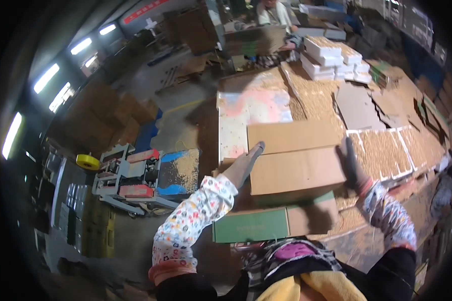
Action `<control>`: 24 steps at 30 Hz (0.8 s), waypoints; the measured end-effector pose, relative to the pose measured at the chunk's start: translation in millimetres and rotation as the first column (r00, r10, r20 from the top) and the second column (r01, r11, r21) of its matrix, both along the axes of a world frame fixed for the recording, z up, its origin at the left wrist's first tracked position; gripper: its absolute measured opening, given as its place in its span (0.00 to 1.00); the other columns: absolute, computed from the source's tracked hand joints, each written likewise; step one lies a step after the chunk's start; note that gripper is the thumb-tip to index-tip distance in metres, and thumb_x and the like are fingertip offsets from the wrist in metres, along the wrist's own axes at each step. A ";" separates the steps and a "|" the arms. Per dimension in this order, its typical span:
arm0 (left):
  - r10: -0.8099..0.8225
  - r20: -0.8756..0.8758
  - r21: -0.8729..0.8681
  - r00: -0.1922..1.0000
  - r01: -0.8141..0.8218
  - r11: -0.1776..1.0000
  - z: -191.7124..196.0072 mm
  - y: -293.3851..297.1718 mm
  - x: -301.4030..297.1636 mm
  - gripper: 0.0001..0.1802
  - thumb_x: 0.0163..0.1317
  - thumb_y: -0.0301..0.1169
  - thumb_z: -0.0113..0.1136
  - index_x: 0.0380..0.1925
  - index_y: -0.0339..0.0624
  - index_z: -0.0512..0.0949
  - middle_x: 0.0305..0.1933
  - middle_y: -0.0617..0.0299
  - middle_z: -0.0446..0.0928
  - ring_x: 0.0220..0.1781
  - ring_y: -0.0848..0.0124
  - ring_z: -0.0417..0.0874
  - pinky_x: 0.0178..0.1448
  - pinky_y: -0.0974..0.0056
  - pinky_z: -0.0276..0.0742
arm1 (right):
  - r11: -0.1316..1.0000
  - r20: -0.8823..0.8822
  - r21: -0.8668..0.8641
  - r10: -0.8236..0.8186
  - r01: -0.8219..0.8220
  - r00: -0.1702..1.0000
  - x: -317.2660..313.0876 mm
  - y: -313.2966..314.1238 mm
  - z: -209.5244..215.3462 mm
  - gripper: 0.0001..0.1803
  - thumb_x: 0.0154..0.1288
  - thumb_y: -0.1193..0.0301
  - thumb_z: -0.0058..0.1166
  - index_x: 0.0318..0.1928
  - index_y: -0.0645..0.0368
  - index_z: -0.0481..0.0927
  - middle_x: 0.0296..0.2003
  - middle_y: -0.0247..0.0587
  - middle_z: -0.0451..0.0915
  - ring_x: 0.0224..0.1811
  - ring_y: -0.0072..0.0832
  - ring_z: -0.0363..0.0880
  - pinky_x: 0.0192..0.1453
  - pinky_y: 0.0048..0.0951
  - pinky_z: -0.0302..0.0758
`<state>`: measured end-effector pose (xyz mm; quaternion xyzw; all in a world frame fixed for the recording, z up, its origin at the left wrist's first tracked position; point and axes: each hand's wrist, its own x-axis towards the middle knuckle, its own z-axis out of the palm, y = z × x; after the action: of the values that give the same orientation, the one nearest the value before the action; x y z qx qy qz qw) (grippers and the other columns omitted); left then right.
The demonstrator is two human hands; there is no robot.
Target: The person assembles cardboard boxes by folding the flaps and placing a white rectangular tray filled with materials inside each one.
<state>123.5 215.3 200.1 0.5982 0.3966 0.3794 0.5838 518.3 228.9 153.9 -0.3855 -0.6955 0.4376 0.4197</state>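
Observation:
Between my two hands is a brown cardboard box (296,170), its top flap folded toward the far side. My left hand (244,163) presses against the box's left side, thumb up along the edge. My right hand (353,164) lies along the opposite side with its fingers pointing away from me; it looks slightly blurred. Both hands have dark grey coverings. Underneath and nearer to me lies a green and brown carton (256,226). How far the box stands off what is beneath it, I cannot tell.
Pale stick-like pieces in white-edged trays (381,153) lie to the right, beside torn cardboard sheets (359,105). White boxes (326,57) are stacked farther back. A red and grey machine (135,175) stands at left, near a yellow tape roll (87,161). Another person (275,15) is beyond the table.

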 end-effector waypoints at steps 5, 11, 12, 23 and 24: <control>0.240 0.165 0.248 0.956 -0.276 0.929 -80.3 -88.8 -23.0 0.44 0.56 0.41 0.57 0.65 0.25 0.49 0.68 0.35 0.51 0.72 0.43 0.49 0.73 0.49 0.47 | 0.607 -0.773 -0.496 0.017 -0.621 0.634 -7.1 21.6 131.5 0.43 0.64 0.39 0.39 0.65 0.64 0.60 0.57 0.52 0.72 0.59 0.41 0.70 0.68 0.40 0.60; 0.678 -0.326 0.755 0.659 -0.251 0.606 16.5 -5.6 -5.9 0.28 0.58 0.28 0.56 0.59 0.34 0.63 0.60 0.35 0.61 0.64 0.47 0.62 0.68 0.51 0.58 | 0.997 0.140 -0.064 0.045 -0.037 0.989 -43.7 77.1 18.2 0.32 0.63 0.62 0.54 0.62 0.68 0.63 0.55 0.46 0.72 0.57 0.27 0.68 0.63 0.26 0.64; 0.858 -0.486 0.832 0.167 0.387 0.397 34.7 8.6 -13.6 0.23 0.59 0.28 0.55 0.55 0.34 0.67 0.60 0.35 0.62 0.63 0.47 0.63 0.66 0.53 0.61 | 0.970 -0.008 -0.195 0.147 -0.146 0.989 -75.6 73.8 46.5 0.31 0.65 0.62 0.53 0.62 0.68 0.63 0.56 0.47 0.71 0.59 0.28 0.67 0.64 0.27 0.63; 0.539 -0.696 0.507 0.475 -0.207 0.837 41.6 105.7 41.4 0.26 0.53 0.25 0.59 0.54 0.29 0.68 0.55 0.42 0.69 0.57 0.51 0.70 0.62 0.56 0.64 | -0.103 0.538 -0.073 -0.842 0.992 -0.048 150.4 47.9 -128.2 0.48 0.48 0.64 0.68 0.61 0.77 0.54 0.50 0.64 0.71 0.55 0.45 0.71 0.60 0.40 0.68; 0.536 -0.691 0.505 0.485 -0.206 0.838 39.3 107.5 36.9 0.26 0.53 0.25 0.59 0.53 0.29 0.68 0.55 0.42 0.69 0.57 0.51 0.71 0.62 0.57 0.64 | 0.084 0.241 -0.355 -0.954 0.931 0.178 154.5 42.2 -118.9 0.37 0.53 0.68 0.64 0.58 0.70 0.59 0.44 0.54 0.75 0.48 0.38 0.75 0.48 0.34 0.73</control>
<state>160.5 322.8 239.4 0.6956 0.6644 0.2460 0.1192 672.8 271.0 34.9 -0.8092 -0.1583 0.2149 0.5233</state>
